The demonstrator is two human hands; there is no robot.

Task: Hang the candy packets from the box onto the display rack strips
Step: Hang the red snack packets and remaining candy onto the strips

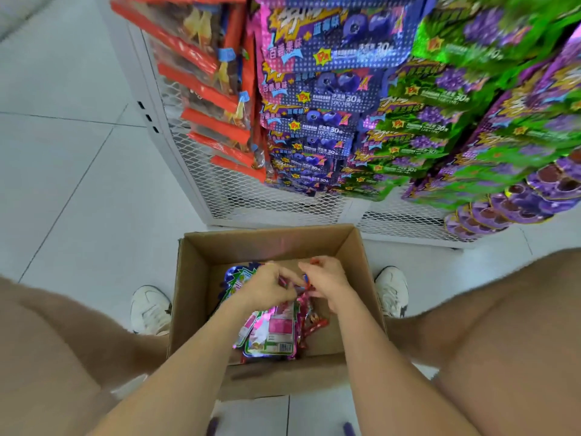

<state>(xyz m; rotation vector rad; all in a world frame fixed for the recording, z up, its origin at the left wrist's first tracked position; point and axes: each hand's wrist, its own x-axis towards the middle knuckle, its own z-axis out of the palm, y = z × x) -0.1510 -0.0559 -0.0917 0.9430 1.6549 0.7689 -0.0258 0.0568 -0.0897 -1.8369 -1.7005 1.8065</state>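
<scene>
A: Shiny pink, green and red candy packets (pixel 273 335): where?
B: Heaped inside open brown cardboard box (pixel 195 278) on white tiled floor (pixel 78 184), just before white mesh display rack (pixel 220 184).
A: And hands?
B: Together over heap. Red-edged packet (pixel 307 283) pinched between curled fingers of left hand (pixel 267 287) and right hand (pixel 328 283).

A shop: candy packets (pixel 327 99) hanging in rows on a display rack (pixel 201 171).

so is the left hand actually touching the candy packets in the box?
Touching. The head view shows the left hand down inside the cardboard box, its fingers curled onto the top edge of the candy packets.
</scene>
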